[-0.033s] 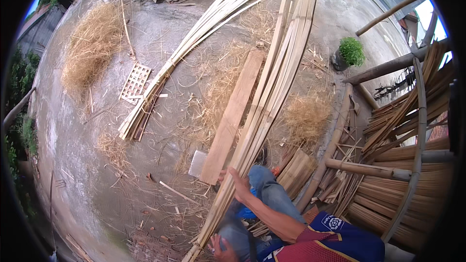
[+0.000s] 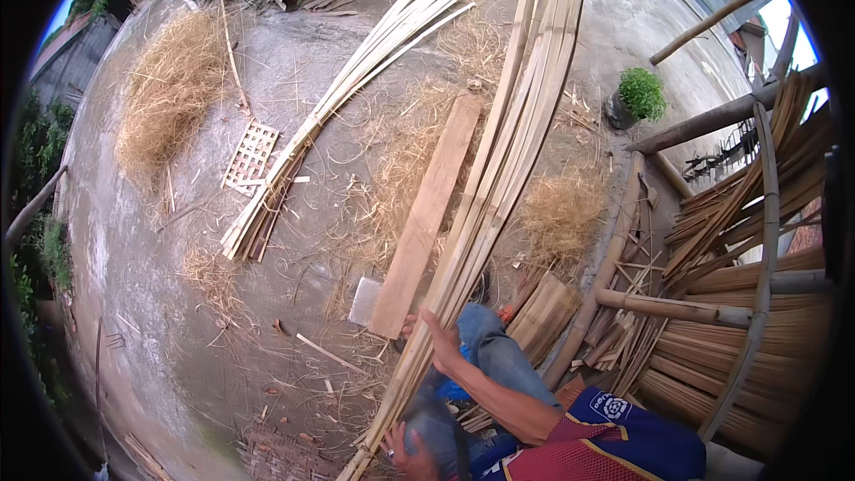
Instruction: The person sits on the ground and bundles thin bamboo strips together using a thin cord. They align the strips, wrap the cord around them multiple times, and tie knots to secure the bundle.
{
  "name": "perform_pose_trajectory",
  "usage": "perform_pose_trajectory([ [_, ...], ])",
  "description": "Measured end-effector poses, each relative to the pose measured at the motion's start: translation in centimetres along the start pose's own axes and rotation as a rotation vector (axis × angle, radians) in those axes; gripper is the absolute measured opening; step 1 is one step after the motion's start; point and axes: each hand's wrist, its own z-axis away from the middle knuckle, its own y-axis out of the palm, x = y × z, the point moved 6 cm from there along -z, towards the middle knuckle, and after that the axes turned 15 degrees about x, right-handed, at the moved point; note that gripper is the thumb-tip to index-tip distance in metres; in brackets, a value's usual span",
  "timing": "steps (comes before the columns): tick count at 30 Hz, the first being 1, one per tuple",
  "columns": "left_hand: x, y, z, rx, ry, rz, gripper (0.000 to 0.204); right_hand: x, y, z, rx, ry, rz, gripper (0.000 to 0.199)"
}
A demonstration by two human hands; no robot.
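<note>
A long bundle of pale split bamboo strips [image 2: 487, 214] runs slantwise from the far side down to the lower edge, past my bent knees. My right hand [image 2: 442, 344] is wrapped round it near knee height, fingers showing on its far side. Lower down, beside the bundle's near end, is my left hand [image 2: 410, 456] with fingers bent; a small whitish thing shows at the fingertips, too small to name. Just left of the bundle a flat wooden plank [image 2: 426, 223] lies on the ground, its near end by a pale block [image 2: 363, 301].
Another tied bundle of strips [image 2: 329, 107] lies to the left, near a small woven lattice [image 2: 251, 153]. Shavings are heaped at the far left [image 2: 169, 93]. A potted plant [image 2: 639, 96] stands at right, above a bamboo rack [image 2: 677, 307] holding many strips.
The whole view has shifted very slightly. My left hand has moved up a little beside the bundle; my right hand keeps its grip.
</note>
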Motion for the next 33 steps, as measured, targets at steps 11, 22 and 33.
perform_pose_trajectory([
  [11,-23.3,-18.6,-23.9,1.096,0.435,0.873,0.063,5.9,11.3,12.2,0.119,-0.144,0.404,0.043],
  [22,-14.9,-17.5,-19.9,0.931,0.367,0.879,0.042,26.4,17.8,17.5,0.634,-0.119,1.169,0.029],
  [33,-9.4,-16.1,-17.3,0.852,0.294,0.821,0.048,26.3,24.9,20.5,-0.137,-1.137,1.662,0.048],
])
